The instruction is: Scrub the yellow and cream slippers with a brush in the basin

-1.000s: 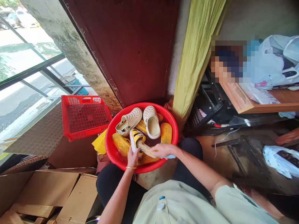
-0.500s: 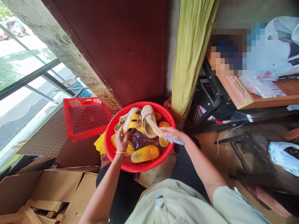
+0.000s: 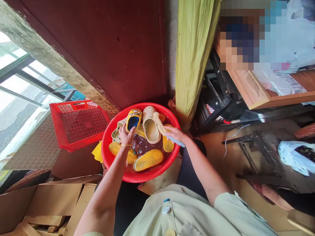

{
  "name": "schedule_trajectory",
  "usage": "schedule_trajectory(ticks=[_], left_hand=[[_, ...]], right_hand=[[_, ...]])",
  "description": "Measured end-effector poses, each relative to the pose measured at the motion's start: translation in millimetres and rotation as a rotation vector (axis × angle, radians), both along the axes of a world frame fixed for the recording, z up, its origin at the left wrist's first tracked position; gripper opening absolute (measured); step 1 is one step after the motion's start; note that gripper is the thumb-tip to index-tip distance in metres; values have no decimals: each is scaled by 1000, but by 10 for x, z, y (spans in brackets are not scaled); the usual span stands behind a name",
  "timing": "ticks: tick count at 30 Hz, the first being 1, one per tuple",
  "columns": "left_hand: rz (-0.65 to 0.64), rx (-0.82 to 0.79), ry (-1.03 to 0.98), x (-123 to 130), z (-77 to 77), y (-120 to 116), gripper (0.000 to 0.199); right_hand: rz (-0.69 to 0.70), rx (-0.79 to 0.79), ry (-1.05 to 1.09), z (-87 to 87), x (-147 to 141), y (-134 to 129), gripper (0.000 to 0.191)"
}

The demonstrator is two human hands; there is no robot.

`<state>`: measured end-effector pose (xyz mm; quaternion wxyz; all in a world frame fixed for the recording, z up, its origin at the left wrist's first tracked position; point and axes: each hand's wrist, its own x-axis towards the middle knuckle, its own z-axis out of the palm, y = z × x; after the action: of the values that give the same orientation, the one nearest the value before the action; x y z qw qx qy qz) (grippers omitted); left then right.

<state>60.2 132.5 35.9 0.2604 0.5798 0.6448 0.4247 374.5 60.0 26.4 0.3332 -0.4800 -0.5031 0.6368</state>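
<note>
A round red basin (image 3: 141, 178) holds dark water and several clogs and slippers. My left hand (image 3: 126, 135) is closed on the near end of a yellow clog (image 3: 134, 115), its dark blue inside facing up. In my right hand (image 3: 176, 134) is a scrub brush (image 3: 159, 123) with pale bristles and a grey-blue handle, held over the right side of a beige clog (image 3: 150, 126); whether the bristles touch it I cannot tell. Another beige clog (image 3: 116, 132) lies partly hidden behind my left hand. A yellow slipper (image 3: 149, 160) floats sole up at the near side.
Left of the basin stands a red plastic crate (image 3: 80, 126), with an open cardboard box (image 3: 52, 200) nearer me. A dark red panel (image 3: 108, 49) and a yellow-green curtain (image 3: 194, 62) rise behind. To the right are a wooden tray (image 3: 258, 95) and a dark stool (image 3: 256, 160).
My left hand has turned the yellow clog from its side so its opening faces up. The brush has shifted from inside the beige clog to over its right edge. The view has tilted slightly.
</note>
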Motion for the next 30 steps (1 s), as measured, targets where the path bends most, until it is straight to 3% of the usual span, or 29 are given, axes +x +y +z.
schedule_trajectory(ticks=[2,4,6,7,10,13,17,20,24,30], left_hand=[[-40,23,89,-31,-21,-302,63],[-283,-36,132,-69,-61,-697,61],[-574,-217,156,-82,-131,-1091,65],[-653,-294,205,-75,-178,-1256,73],[-687,-420,422,-12,-346,-1530,95],[-646,-441,505,44,-484,-1514,104],[-643,-347,420,-53,-541,-1391,102],[-675,-251,345,-252,-514,-1369,100],[-667,-243,217,-461,-445,-1420,98],[-522,-259,-193,-402,-295,-1458,97]], right_hand=[[38,-6,-11,-21,-4,-2,65],[71,-12,-31,-51,0,-16,66],[85,-6,-48,-85,5,-32,67],[87,1,-53,-100,4,-41,67],[87,24,-65,-132,-21,-66,68],[67,21,-83,-136,-69,-100,67],[3,-8,-191,-111,-114,-141,65],[-36,-32,-306,-85,-144,-153,62],[-72,-20,-363,-64,-205,-159,61],[-86,3,-401,-32,-195,-185,60]])
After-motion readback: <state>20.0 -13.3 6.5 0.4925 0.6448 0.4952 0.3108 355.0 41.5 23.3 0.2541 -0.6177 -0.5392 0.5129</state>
